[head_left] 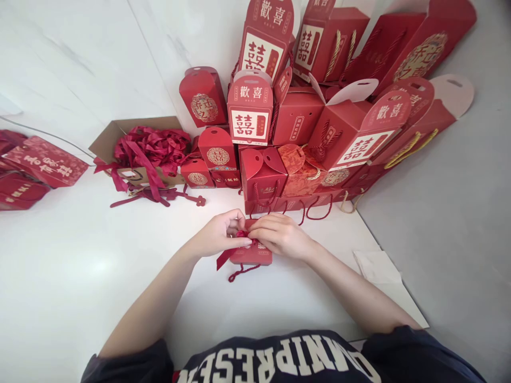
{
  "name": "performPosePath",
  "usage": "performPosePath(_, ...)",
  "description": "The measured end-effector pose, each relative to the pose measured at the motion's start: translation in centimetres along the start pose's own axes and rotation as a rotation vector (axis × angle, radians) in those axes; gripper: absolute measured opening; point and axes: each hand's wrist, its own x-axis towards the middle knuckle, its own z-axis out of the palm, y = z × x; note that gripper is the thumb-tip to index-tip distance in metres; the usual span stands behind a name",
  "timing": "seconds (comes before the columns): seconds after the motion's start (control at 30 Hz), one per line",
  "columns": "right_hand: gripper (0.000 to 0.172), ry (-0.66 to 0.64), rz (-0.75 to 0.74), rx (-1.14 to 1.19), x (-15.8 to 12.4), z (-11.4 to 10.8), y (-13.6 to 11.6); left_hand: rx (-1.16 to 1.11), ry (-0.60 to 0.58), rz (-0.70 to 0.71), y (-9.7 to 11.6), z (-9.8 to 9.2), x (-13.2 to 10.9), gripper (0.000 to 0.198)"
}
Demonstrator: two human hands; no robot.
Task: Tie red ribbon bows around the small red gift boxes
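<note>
While apparently knotting red ribbon [225, 259] over small red box [252, 259] on surface [120, 255], pinching ribbon atop box w/ L hand [217, 233] & R hand [284, 234], prob. need next to draw loops snug evenly w/o shifting box.

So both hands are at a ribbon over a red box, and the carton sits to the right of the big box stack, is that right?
Not quite: the carton sits to the left of the big box stack, as the head view shows. The left hand and right hand are indeed at a ribbon over a red box.
</note>
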Motion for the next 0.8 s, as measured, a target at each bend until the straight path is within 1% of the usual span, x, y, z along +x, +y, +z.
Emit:
performPosePath(0.07, 0.015, 0.004, 0.043, 0.077, 0.1, -0.2, -0.1, 0.092, 0.045, 0.021, 0.2, 0.3, -0.2, 0.022)
performPosePath(0.13, 0.012, 0.007, 0.088, 0.151, 0.3, -0.3, -0.2, 0.252, 0.123, 0.074, 0.5, 0.7, -0.4, 0.017)
performPosePath(0.23, 0.008, 0.016, 0.130, 0.230, 0.4, -0.4, -0.1, 0.506, 0.234, 0.143, 0.9, 1.4, -0.6, 0.018)
performPosePath(0.3, 0.007, 0.025, 0.144, 0.252, 0.4, -0.2, 0.0, 0.621, 0.301, 0.159, 0.9, 2.0, -0.7, 0.018)
performPosePath(0.4, 0.007, 0.036, 0.154, 0.258, 0.3, 0.0, 0.2, 0.748, 0.438, 0.179, 0.3, 3.1, -0.7, 0.017)
performPosePath(0.5, 0.005, 0.034, 0.155, 0.255, 0.2, 0.1, 0.3, 0.822, 0.563, 0.224, -0.7, 3.9, -0.4, 0.018)
performPosePath(0.57, 0.005, 0.025, 0.160, 0.259, 0.2, 0.0, 0.1, 0.860, 0.590, 0.267, -1.2, 4.0, -0.2, 0.018)
performPosePath(0.63, 0.006, 0.027, 0.192, 0.285, 0.3, -0.1, -0.1, 0.893, 0.574, 0.324, -1.4, 3.9, -0.1, 0.016)
performPosePath(0.8, 0.013, 0.122, 0.460, 0.395, 0.6, -0.1, -0.5, 0.855, 0.544, 0.449, -1.4, 3.0, 0.0, 0.016)
